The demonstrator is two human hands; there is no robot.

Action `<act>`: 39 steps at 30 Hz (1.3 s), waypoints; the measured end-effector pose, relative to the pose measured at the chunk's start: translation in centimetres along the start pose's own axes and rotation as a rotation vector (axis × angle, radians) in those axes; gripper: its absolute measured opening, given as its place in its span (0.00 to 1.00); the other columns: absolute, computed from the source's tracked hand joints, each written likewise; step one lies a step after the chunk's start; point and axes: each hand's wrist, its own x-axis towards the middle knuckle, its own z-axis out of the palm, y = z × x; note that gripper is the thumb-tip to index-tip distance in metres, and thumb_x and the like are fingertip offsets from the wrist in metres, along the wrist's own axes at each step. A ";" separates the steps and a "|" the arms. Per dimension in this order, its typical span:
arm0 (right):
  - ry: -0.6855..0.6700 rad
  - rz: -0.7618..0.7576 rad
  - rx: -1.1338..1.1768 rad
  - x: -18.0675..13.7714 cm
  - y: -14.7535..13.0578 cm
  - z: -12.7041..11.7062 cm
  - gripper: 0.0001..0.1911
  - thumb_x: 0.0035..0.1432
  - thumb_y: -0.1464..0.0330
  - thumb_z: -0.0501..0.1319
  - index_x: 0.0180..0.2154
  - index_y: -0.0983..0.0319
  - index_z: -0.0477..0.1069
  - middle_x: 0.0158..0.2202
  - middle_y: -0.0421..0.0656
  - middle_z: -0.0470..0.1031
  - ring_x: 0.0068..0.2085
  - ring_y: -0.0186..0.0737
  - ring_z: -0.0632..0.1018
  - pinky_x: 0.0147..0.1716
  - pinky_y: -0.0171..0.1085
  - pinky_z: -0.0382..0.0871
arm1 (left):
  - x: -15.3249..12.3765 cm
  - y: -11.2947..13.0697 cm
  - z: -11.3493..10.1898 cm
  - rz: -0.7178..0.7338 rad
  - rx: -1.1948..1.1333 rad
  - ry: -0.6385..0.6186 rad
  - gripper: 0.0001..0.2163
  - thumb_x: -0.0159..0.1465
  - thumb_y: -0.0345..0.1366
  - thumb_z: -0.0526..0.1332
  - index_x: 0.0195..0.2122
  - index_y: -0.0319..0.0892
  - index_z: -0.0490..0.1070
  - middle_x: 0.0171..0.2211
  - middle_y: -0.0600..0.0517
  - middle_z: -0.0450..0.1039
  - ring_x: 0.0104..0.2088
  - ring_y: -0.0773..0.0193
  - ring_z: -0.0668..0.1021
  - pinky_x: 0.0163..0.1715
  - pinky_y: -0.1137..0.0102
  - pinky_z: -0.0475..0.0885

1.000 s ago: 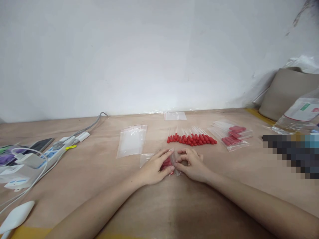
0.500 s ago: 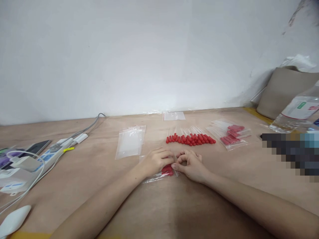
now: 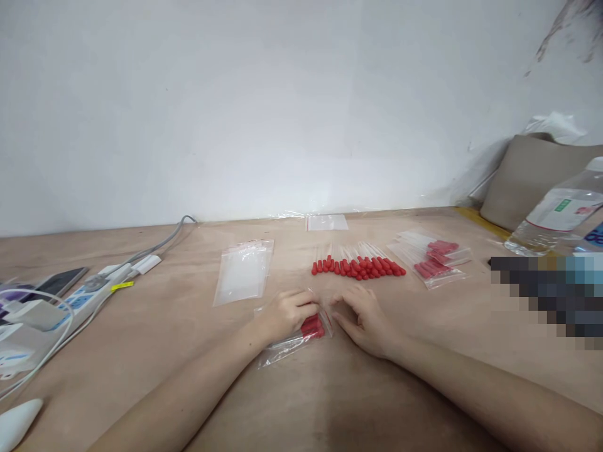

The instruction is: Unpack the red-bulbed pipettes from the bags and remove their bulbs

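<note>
In the head view a clear zip bag (image 3: 287, 350) lies on the table with several red rubber bulbs (image 3: 311, 326) inside, near its zip end. My left hand (image 3: 289, 314) rests over the bag, fingers curled and closed on its far edge beside the bulbs. Just right of the bag's end, my right hand (image 3: 365, 320) is open, thumb and fingers apart with nothing visible between them. Beyond both hands lies a row of droppers (image 3: 362, 266) with red bulbs toward me and thin clear tubes pointing away.
Flat zip bags (image 3: 242, 273) lie at left, another bag (image 3: 327, 222) by the wall. Filled bags (image 3: 431, 267) overlap at right. A power strip (image 3: 89, 295) with cables takes up the left side. At far right stand a water bottle (image 3: 553, 216) and a grey bin (image 3: 509, 179).
My right hand has let go of the bag's end and opened slightly to the right. The bag has shifted a little toward me, with my left hand still on it.
</note>
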 end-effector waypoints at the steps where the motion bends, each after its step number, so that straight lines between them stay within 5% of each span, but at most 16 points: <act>1: -0.009 -0.087 -0.026 0.0 0.1 -0.2 0.08 0.54 0.71 0.52 0.36 0.57 0.67 0.36 0.41 0.71 0.39 0.38 0.68 0.41 0.42 0.57 | 0.0 0.0 0.0 -0.004 -0.004 0.005 0.15 0.65 0.29 0.43 0.36 0.41 0.70 0.39 0.48 0.72 0.39 0.65 0.74 0.40 0.71 0.67; 5: -0.030 -0.339 -0.170 0.3 0.2 -0.7 0.09 0.55 0.72 0.52 0.33 0.56 0.70 0.34 0.39 0.71 0.38 0.36 0.68 0.44 0.43 0.55 | 0.1 0.2 0.1 0.002 -0.016 0.021 0.14 0.65 0.30 0.44 0.36 0.41 0.69 0.39 0.49 0.71 0.39 0.66 0.73 0.40 0.72 0.67; 14: 0.189 -0.666 -0.366 1.1 0.4 -0.1 0.10 0.57 0.74 0.53 0.25 0.59 0.68 0.27 0.35 0.71 0.37 0.31 0.67 0.49 0.43 0.52 | 0.8 0.5 -0.3 0.168 0.113 -0.021 0.10 0.66 0.32 0.47 0.35 0.39 0.67 0.35 0.50 0.71 0.39 0.66 0.72 0.39 0.71 0.67; 20: 0.086 -0.747 -0.469 1.0 -0.1 -0.4 0.13 0.60 0.75 0.49 0.24 0.62 0.64 0.23 0.35 0.65 0.36 0.30 0.66 0.51 0.43 0.51 | 0.8 0.5 -0.6 0.251 0.200 -0.049 0.11 0.65 0.30 0.48 0.28 0.40 0.65 0.31 0.52 0.70 0.39 0.67 0.73 0.38 0.71 0.67; 29: -0.142 -0.659 -0.354 1.1 1.0 -0.8 0.09 0.59 0.73 0.50 0.31 0.61 0.66 0.32 0.38 0.72 0.43 0.35 0.67 0.44 0.39 0.56 | 0.7 0.6 -4.1 0.230 0.296 -0.084 0.10 0.66 0.30 0.46 0.37 0.39 0.66 0.43 0.50 0.70 0.45 0.64 0.72 0.42 0.70 0.69; 34: -0.217 -0.300 -0.011 0.8 0.3 -1.3 0.06 0.57 0.69 0.53 0.32 0.60 0.67 0.30 0.39 0.72 0.36 0.33 0.69 0.40 0.38 0.59 | 0.5 0.7 -5.6 0.187 0.391 -0.088 0.09 0.65 0.30 0.47 0.38 0.41 0.66 0.43 0.49 0.70 0.37 0.65 0.75 0.35 0.70 0.71; 39: -0.209 -0.028 0.320 1.2 0.1 -0.1 0.11 0.58 0.66 0.51 0.37 0.60 0.71 0.30 0.40 0.73 0.33 0.34 0.71 0.35 0.35 0.64 | 0.4 1.0 -4.8 0.098 0.223 -0.135 0.11 0.66 0.30 0.46 0.44 0.42 0.65 0.44 0.48 0.69 0.40 0.64 0.74 0.39 0.69 0.70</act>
